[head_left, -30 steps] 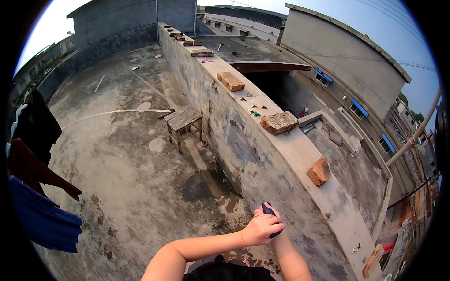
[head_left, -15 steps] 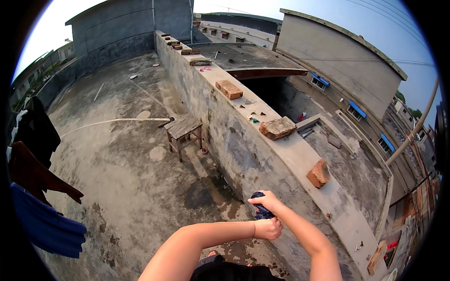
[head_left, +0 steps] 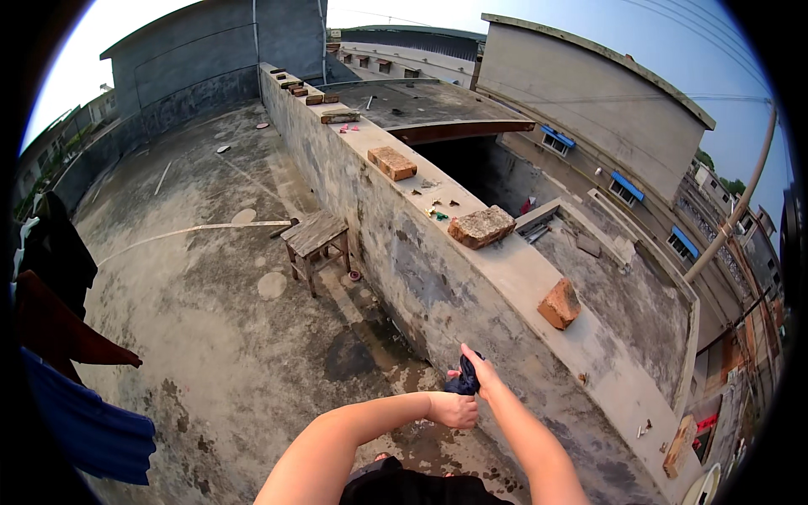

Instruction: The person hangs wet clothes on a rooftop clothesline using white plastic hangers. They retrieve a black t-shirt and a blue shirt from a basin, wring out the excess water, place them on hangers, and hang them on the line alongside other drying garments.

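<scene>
A small bunched dark blue cloth (head_left: 462,385) is held between my two hands, in front of the low concrete wall. My left hand (head_left: 454,410) is closed in a fist at the lower end of the cloth. Just above it and to the right, my right hand (head_left: 486,378) grips the upper part, its fingers partly straightened along the cloth. Much of the cloth is hidden behind the fingers. Wet patches darken the concrete floor below.
Bricks (head_left: 560,304) lie along the wall top (head_left: 513,278), with small clips (head_left: 437,215) among them. A worn wooden stool (head_left: 315,233) stands by the wall. At left hang garments, including a blue one (head_left: 88,421). A lower roof lies beyond the wall.
Both hands have shifted slightly left and down with the cloth. My right hand has turned, its fingers straighter than before. The whole view has swung a little.
</scene>
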Available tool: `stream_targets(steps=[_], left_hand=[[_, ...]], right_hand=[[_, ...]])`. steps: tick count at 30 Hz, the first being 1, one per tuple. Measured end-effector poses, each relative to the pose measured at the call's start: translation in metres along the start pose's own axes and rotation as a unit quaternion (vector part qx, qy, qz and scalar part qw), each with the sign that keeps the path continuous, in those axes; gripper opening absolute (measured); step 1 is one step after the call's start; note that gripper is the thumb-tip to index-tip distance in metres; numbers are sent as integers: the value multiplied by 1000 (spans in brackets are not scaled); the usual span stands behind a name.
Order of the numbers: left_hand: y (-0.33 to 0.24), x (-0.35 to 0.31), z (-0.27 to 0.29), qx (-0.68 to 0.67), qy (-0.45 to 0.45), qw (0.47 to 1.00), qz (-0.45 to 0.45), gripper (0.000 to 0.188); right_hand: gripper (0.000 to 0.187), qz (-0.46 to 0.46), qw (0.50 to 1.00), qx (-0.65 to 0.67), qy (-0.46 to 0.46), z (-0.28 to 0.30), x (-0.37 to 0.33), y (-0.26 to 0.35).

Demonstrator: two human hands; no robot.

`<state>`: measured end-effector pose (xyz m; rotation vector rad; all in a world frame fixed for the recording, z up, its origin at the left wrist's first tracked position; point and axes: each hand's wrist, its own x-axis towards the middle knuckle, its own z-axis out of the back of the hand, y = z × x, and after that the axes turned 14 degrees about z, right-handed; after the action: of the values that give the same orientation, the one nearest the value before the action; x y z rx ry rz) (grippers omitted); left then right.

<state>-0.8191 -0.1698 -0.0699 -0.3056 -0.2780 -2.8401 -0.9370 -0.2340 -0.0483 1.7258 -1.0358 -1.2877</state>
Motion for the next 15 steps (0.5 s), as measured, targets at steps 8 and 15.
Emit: stream_targets(steps=[8, 15], left_hand=[[-28, -26, 43, -104, -126, 909, 383, 72], [-44, -14, 58, -535, -324, 508, 592, 42]], right_hand=[[34, 127, 966, 143, -173, 17, -31, -10], [20, 503, 843, -103, -158, -3, -55, 14]])
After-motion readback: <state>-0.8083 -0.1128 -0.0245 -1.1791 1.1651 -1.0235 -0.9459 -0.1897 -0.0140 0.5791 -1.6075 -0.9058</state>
